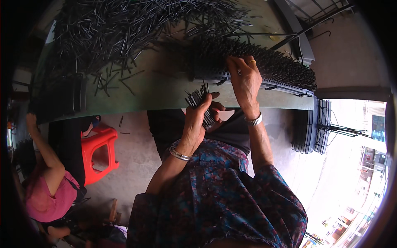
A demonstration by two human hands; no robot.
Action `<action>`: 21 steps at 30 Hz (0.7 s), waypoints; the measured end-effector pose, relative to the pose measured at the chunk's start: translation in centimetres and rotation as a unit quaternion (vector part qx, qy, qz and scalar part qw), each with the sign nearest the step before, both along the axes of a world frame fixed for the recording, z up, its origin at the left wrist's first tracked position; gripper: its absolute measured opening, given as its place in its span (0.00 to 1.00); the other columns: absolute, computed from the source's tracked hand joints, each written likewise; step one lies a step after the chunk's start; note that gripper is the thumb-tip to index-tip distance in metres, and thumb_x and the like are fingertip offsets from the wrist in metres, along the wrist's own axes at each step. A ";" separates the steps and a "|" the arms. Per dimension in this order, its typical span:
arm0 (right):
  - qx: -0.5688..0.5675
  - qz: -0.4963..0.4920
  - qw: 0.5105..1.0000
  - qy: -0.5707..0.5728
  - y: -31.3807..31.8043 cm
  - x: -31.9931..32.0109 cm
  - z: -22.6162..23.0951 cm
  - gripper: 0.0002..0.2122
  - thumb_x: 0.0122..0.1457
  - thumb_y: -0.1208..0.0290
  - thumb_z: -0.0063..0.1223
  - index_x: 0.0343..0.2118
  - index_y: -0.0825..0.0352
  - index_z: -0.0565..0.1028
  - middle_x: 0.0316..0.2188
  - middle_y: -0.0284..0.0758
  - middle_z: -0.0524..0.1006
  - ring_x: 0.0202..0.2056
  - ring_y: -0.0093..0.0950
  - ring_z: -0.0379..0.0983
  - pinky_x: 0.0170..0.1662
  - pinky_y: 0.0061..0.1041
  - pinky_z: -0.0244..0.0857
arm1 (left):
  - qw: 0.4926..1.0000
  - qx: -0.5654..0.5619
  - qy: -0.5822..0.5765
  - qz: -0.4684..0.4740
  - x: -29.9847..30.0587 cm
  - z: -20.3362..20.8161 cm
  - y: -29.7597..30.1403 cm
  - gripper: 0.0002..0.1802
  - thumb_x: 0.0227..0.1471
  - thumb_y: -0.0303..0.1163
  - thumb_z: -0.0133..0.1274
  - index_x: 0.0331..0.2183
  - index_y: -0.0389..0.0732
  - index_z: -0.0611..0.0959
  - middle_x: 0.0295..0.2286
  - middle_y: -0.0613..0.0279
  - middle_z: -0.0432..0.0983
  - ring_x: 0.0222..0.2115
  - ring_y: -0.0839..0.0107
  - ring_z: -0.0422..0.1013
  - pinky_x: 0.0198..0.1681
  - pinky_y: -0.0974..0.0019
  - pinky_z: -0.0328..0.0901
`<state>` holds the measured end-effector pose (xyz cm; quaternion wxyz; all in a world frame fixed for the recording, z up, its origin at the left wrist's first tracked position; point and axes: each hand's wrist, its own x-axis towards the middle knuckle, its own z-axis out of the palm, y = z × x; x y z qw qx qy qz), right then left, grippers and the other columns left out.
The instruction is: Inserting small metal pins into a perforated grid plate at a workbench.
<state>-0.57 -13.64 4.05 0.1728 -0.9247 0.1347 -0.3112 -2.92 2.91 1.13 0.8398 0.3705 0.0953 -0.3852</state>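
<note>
A bundle of thin dark rods (197, 97) is gripped in my left hand (197, 113), which is just off the table's near edge. Their ends stick out unevenly above my thumb. My right hand (245, 79) reaches over a long perforated rack (285, 85), packed with many upright dark rods (273, 62). Its fingers are pinched together among the rods at the front side of the rack. Whatever is between those fingertips is hidden by the hand.
A large loose heap of the same rods (120, 29) covers the far left of the table (144, 93). Dark wire racks (312, 128) stand beyond the right edge. At left are a red plastic stool (99, 153) and another person in a pink top (51, 196).
</note>
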 end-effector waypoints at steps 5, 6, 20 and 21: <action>0.017 -0.001 1.000 0.017 0.0 -1.0 -1.0 0.08 0.56 0.70 0.59 0.38 0.62 0.82 0.31 0.35 0.75 0.31 0.31 0.74 0.34 0.28 0.67 | 1.000 0.008 -0.005 -0.008 0.0 0.2 0.1 0.19 0.58 0.42 0.54 0.43 0.35 0.80 0.26 0.55 0.79 0.19 0.76 0.68 0.24 0.68 0.68; 0.018 0.000 1.000 0.017 0.3 -1.2 -0.9 0.08 0.56 0.70 0.59 0.38 0.62 0.82 0.31 0.35 0.75 0.31 0.31 0.74 0.34 0.28 0.67 | 1.000 0.009 -0.004 -0.011 0.1 0.2 0.1 0.19 0.58 0.42 0.54 0.43 0.35 0.80 0.27 0.55 0.80 0.19 0.77 0.68 0.24 0.68 0.68; 0.473 0.216 0.826 0.217 1.2 -3.4 2.0 0.12 0.58 0.69 0.59 0.37 0.76 0.78 0.31 0.34 0.75 0.32 0.22 0.76 0.33 0.22 0.73 | 0.998 0.033 0.006 -0.049 0.1 0.5 0.5 0.16 0.56 0.40 0.57 0.40 0.36 0.80 0.31 0.55 0.81 0.17 0.72 0.72 0.20 0.69 0.67; 0.562 0.154 0.781 0.226 1.5 -3.4 2.5 0.11 0.59 0.70 0.58 0.35 0.76 0.78 0.31 0.34 0.76 0.29 0.21 0.76 0.31 0.20 0.69 | 0.997 0.025 0.000 -0.069 0.2 0.5 0.6 0.17 0.57 0.40 0.56 0.40 0.36 0.80 0.30 0.55 0.80 0.18 0.71 0.73 0.20 0.70 0.67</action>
